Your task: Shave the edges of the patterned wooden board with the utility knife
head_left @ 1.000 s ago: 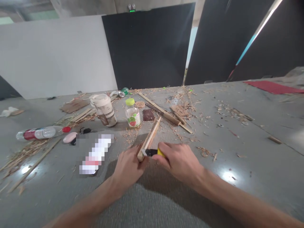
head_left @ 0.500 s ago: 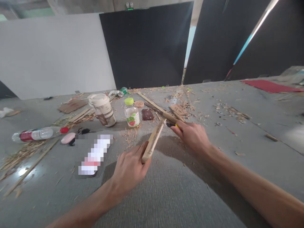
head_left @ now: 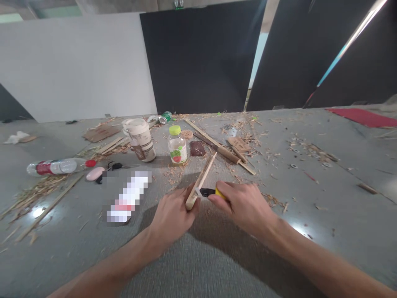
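My left hand (head_left: 175, 211) is closed around the lower end of a pale wooden stick (head_left: 203, 178), whose narrow tip points up and away from me. In my right hand (head_left: 245, 203) is a yellow and black utility knife (head_left: 211, 192), gripped by its handle. Its blade lies against the right side of the stick, close to my left fingers. Beyond the stick's tip stands a small clear bottle (head_left: 178, 149) with a lime-green cap. A dark brown square packet (head_left: 197, 148) and a round biscuit-like disc (head_left: 186, 134) lie close by.
A paper cup (head_left: 141, 140), a phone with a blurred screen (head_left: 130, 196) and a red-capped bottle (head_left: 62, 166) are on the left. Wood strips (head_left: 226, 153) and shavings lie ahead. A green can (head_left: 165, 117) rests near the dark wall panel (head_left: 201, 58).
The knife has come back from the stick's far tip toward its lower end, near my left hand. My left hand keeps its hold. The view has shifted slightly.
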